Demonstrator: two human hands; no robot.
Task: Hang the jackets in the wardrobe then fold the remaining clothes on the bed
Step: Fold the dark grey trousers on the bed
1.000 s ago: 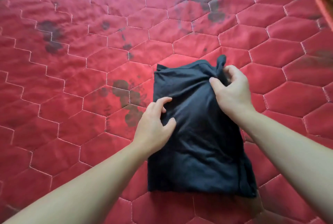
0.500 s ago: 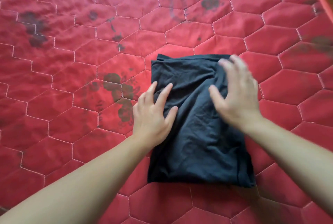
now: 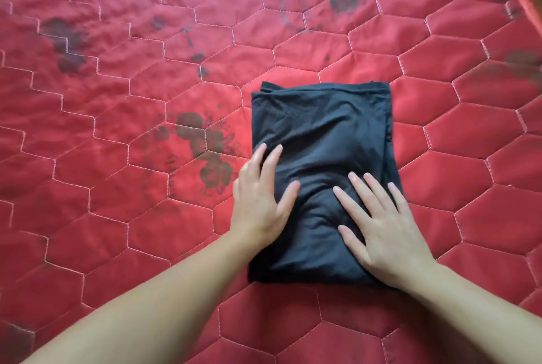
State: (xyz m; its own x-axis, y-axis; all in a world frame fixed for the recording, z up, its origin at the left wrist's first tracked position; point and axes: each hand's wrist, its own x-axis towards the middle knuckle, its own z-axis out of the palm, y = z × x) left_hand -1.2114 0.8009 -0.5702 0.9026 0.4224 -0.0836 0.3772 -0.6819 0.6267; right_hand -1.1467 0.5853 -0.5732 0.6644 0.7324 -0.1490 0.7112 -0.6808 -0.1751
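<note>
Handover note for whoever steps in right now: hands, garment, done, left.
Left hand: open, flat, palm down on the left edge of the folded dark garment.
Right hand: open, flat, pressing its lower right part.
Garment: compact rectangle on the red quilted bed cover, some wrinkles showing.
Done: this piece looks folded.
Left: smooth it, then set it aside. No jackets, wardrobe or other clothes in view, so their status is unknown.

The folded garment (image 3: 322,135) under both grips is thin, matt dark cloth, soft and lightly creased. Around them the bed (image 3: 117,217) wears a red quilted cover, faintly sheened, stitched in pale hexagon seams, with dull dark printed blotches (image 3: 205,152) just left of the left grip.
</note>
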